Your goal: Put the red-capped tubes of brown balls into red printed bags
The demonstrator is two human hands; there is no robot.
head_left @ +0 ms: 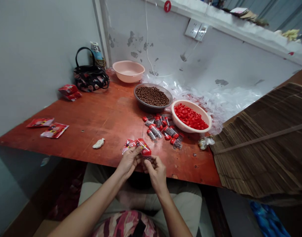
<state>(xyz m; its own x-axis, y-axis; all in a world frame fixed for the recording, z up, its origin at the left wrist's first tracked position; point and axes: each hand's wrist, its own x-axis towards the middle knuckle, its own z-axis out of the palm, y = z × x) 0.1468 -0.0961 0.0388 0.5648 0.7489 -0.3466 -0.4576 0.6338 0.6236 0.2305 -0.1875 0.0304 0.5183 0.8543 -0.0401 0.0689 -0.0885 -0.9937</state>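
Both my hands meet at the near edge of the red-brown table (96, 115). My left hand (129, 161) pinches a clear plastic packet with red print (131, 144). My right hand (154, 169) is closed around a small clear vial with a red cap (146, 153), held against the packet's mouth. Just beyond them lies a pile of several filled red-capped vials (162, 128). A dark bowl of brown beads (152, 96) and a pink bowl of red caps (191, 116) stand behind the pile.
A heap of clear plastic sleeves (215, 98) lies along the wall. Stacked cardboard (264, 148) fills the right. An empty pink basin (130, 70), a black handbag (91, 77) and red packets (54, 129) sit at the left. A white scrap (98, 143) lies near the edge.
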